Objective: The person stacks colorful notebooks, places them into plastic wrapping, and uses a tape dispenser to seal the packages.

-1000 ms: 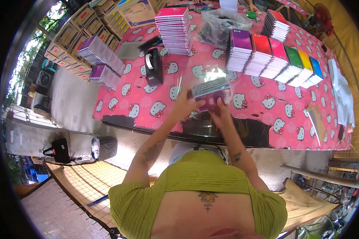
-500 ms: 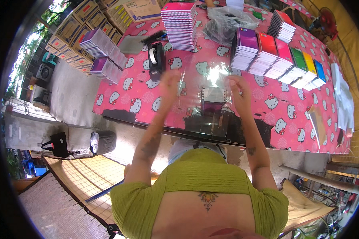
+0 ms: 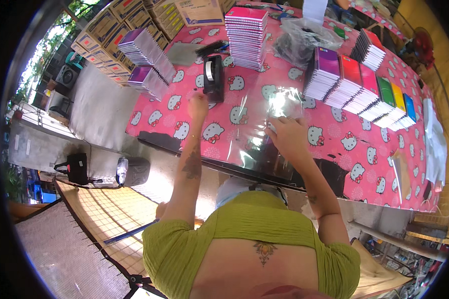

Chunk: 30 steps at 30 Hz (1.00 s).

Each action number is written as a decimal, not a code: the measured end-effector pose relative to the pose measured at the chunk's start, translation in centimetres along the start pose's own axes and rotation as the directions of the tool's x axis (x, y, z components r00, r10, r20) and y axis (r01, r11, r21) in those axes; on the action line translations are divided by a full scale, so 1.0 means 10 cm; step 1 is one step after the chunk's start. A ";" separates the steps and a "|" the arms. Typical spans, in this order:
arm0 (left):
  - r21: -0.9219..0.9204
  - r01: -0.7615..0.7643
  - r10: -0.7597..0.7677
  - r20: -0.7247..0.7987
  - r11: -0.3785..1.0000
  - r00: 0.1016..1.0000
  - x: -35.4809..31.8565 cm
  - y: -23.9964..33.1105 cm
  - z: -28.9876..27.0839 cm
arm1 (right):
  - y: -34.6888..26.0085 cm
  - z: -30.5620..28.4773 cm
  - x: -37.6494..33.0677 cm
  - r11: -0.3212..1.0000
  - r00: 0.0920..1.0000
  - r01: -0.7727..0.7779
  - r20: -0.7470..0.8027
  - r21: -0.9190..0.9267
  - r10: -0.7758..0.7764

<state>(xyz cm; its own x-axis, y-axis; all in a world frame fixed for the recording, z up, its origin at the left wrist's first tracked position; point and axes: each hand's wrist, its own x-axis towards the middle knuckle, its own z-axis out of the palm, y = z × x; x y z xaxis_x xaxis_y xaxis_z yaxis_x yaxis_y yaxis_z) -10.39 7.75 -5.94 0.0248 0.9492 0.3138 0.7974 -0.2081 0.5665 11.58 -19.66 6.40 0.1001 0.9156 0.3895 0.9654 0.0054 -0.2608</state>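
Observation:
A clear plastic sheet [image 3: 245, 144] lies spread over the near part of the table, glinting in the light. My right hand [image 3: 290, 135] is down on it with bent fingers, gripping its film. The small spiral notebook under the sheet is now mostly covered by this hand. My left hand [image 3: 198, 105] is off to the left with fingers drawn together, just below the black tape dispenser [image 3: 213, 82], which holds a roll of clear tape. It is slightly blurred, so anything thin in the fingers cannot be made out.
A tall stack of pink notebooks [image 3: 246, 40] stands behind the dispenser. Purple notebooks [image 3: 142, 74] sit at the left edge. Rows of coloured notebooks [image 3: 351, 74] fill the right. Crumpled plastic bags [image 3: 304, 40] lie at the back. Cartons [image 3: 102, 30] are piled beyond the table.
My left hand has moved left, toward the front of the tape dispenser. The right hand has come down and inward over the notebook. The view has shifted slightly.

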 end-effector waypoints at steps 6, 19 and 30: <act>-0.811 -0.164 0.649 0.308 0.561 0.696 -0.34 0.88 -0.59 | -0.03 -0.06 -0.04 0.999 0.999 -0.022 0.036 -0.031 0.023; -0.804 -0.414 0.874 0.248 0.427 0.419 -0.56 1.43 -0.58 | 0.22 -0.49 -0.18 0.995 0.979 -0.098 -0.180 -0.001 0.096; -0.654 -0.716 0.969 0.125 0.243 0.214 -0.82 1.94 -0.16 | 0.79 0.41 -0.46 0.907 0.991 0.102 0.039 0.408 -0.129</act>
<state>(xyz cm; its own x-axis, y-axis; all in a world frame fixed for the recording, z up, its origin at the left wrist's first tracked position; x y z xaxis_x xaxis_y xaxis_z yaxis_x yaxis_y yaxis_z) 3.85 -4.40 3.71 0.8533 0.0310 0.5204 -0.2185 -0.8850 0.4111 17.73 -22.20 -1.06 -0.0345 0.9222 0.3853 0.7875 0.2624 -0.5576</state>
